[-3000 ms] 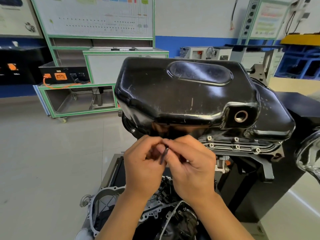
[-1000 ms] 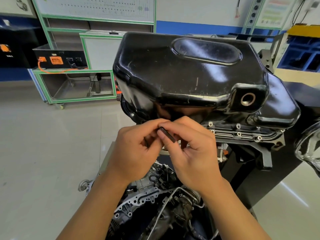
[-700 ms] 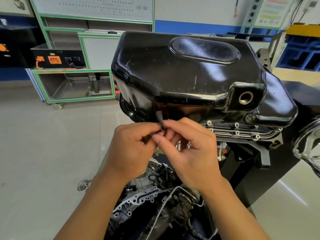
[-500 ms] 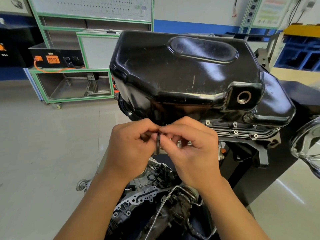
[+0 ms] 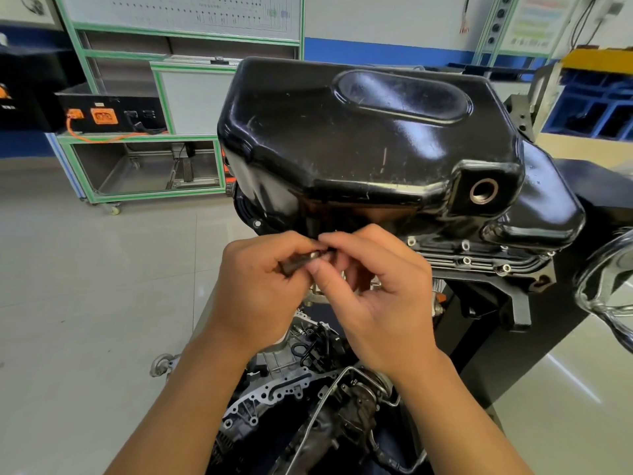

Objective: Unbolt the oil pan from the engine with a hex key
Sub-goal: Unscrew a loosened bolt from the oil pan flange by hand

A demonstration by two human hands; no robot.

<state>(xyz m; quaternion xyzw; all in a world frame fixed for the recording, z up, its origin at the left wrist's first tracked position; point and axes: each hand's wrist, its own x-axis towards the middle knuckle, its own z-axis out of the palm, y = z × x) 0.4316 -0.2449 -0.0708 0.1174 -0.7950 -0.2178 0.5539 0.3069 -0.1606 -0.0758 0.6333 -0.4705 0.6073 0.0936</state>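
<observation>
2 hands [image 5: 260, 289] [image 5: 376, 303], 1 hex key [image 5: 301, 261], 1 oil pan [image 5: 342, 138] (blk).

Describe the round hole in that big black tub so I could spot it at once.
Find the glossy black oil pan mid-view. At the right end of its near wall a boxy bulge sticks out, with the drain hole in its face. It is one wide metal-rimmed opening, unlike the small bolts on the flange below.

The left hand [image 5: 260, 286] and right hand [image 5: 380, 303] meet just below the near edge of the black oil pan [image 5: 359, 138]. Fingers [image 5: 346, 243] of both pinch a dark hex key [image 5: 301, 260] between them. Bolts [image 5: 466, 260] line the pan's flange to the right.
</observation>
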